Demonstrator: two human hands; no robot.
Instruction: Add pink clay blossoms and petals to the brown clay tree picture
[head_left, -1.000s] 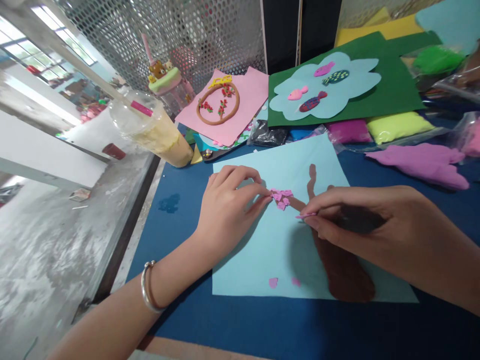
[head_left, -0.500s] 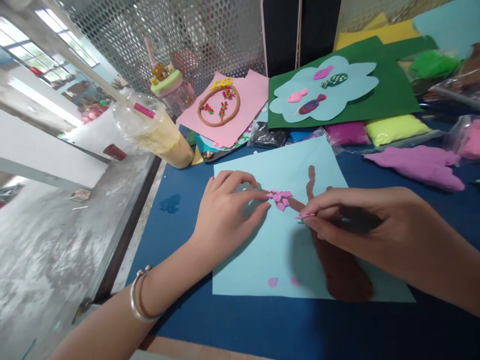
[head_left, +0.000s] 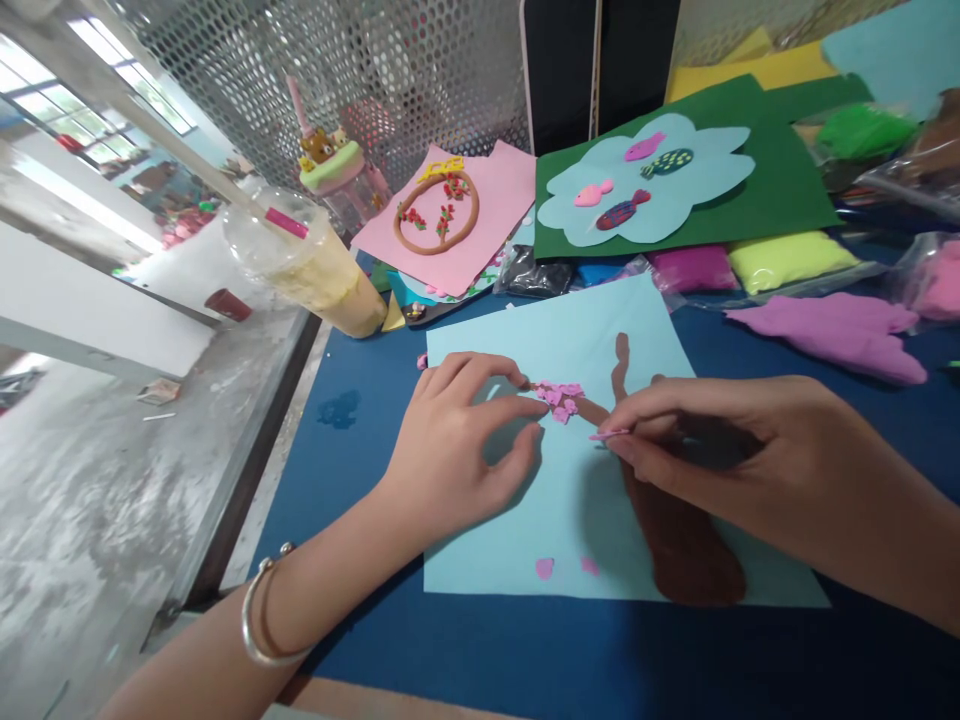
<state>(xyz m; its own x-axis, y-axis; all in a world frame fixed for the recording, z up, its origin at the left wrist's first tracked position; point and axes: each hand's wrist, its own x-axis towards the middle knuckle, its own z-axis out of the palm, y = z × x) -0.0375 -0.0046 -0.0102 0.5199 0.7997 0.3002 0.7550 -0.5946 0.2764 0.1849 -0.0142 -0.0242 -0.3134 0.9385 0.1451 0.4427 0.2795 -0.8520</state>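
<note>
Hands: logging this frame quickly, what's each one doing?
Left hand: open, fingers curled, index tip at the pink petals.
Right hand: pinching a thin pink piece.

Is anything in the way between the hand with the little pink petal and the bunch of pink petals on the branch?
Nothing visible. The right hand pinches a pink petal; only bare blue paper and brown branch lie before the petal cluster.

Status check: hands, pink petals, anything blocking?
Left hand open beside pink petals. Right hand pinching one pink petal. Nothing blocking on blue paper.
</note>
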